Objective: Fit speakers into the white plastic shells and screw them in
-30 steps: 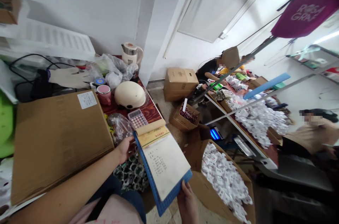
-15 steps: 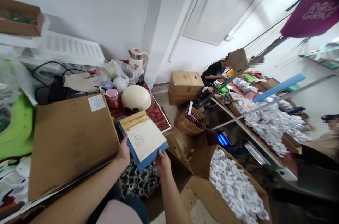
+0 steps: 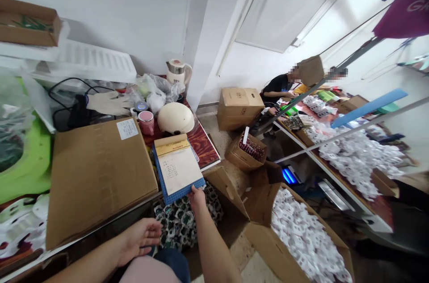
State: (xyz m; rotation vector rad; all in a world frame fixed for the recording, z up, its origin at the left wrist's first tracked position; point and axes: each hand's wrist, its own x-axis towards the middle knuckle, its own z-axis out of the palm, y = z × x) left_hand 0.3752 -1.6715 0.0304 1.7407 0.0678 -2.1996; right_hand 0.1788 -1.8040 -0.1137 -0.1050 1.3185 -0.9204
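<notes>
From where I sit, the blue gridded board is the piece to watch. It sits just past the corner of the red-brown wooden table, with a yellow-topped notepad of handwritten paper on it. The right hand meets its lower edge, but the board hides the thumb, so I can't tell whether that's a real clamp or only a touch. The left hand is well away, low near the lap, its fingers loosely spread around nothing.

The main risk is a one-handed hold. A light grip or an uneven push could send the smooth board skating off the table edge onto the green-and-black patterned bundle below. The notepad's loose sheets could also lift or crease if the board tilts.

The cream, dome-shaped helmet sits close by. Its rounded shell could rock if knocked, and the pink mug beside it could tip. On the other side, the flat cardboard box offers a matte, fairly grippy surface, though its edge crowds the hands. The open carton on the floor, heaped with small white packets, has a floppy flap that an elbow could catch, spilling the light packets.
</notes>
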